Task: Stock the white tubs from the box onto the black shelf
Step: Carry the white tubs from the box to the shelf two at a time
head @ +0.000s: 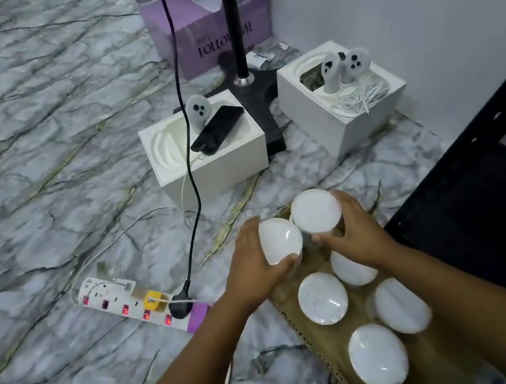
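Box (304, 324) cut off at the lower frame edge, its far end hidden behind the hands. Tubs counted: six. Left hand (250, 266) grips one tub (280, 241); right hand (356, 228) grips another (315, 211), both above the box. Four tubs (323, 299) lie in the box. Black shelf (488, 202) at right, partly out of frame.

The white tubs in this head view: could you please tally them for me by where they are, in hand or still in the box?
Held in the left hand: 1 white tub
Held in the right hand: 1 white tub
Still in the cardboard box: 4 white tubs
On the black shelf: 0 visible
Total: 6
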Tool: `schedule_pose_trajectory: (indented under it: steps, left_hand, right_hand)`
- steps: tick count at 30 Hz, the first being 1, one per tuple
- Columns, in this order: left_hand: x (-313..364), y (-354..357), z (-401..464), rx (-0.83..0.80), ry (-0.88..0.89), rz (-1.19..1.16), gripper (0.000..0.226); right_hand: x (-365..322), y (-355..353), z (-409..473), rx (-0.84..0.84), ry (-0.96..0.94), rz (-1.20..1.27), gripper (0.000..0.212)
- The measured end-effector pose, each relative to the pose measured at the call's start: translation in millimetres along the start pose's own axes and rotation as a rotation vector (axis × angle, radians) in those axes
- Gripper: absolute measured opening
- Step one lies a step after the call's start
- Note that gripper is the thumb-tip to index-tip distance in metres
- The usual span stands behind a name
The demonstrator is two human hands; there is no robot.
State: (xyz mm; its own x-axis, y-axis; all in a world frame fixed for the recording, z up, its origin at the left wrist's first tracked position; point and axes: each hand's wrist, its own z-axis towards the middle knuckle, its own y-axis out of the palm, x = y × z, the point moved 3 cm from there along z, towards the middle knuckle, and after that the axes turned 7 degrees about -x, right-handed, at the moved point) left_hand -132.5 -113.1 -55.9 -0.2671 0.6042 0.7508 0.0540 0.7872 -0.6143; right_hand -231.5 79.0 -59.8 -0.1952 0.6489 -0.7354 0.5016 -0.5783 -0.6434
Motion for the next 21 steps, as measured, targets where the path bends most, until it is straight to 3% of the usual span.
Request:
schedule_pose_trajectory:
  steps: [7,11,21]
  left_hand:
    - [-38.2,21.7,5.7,-0.039,-0.015,-0.242,0.120]
    - [-47.6,24.6,7.4,-0.076,0.012,-0.269,0.114]
    - [-59.0,31.8,16.5,-0.039,-0.014,-0.289,0.109]
  right_hand:
    - [35.0,18.9,15.0,0.018,-0.005,0.291,0.092]
    - [41.2,26.0,21.2,0.044,0.016,0.355,0.102]
    - [45.8,36.3,27.1,0.055,-0.004,0.498,0.095]
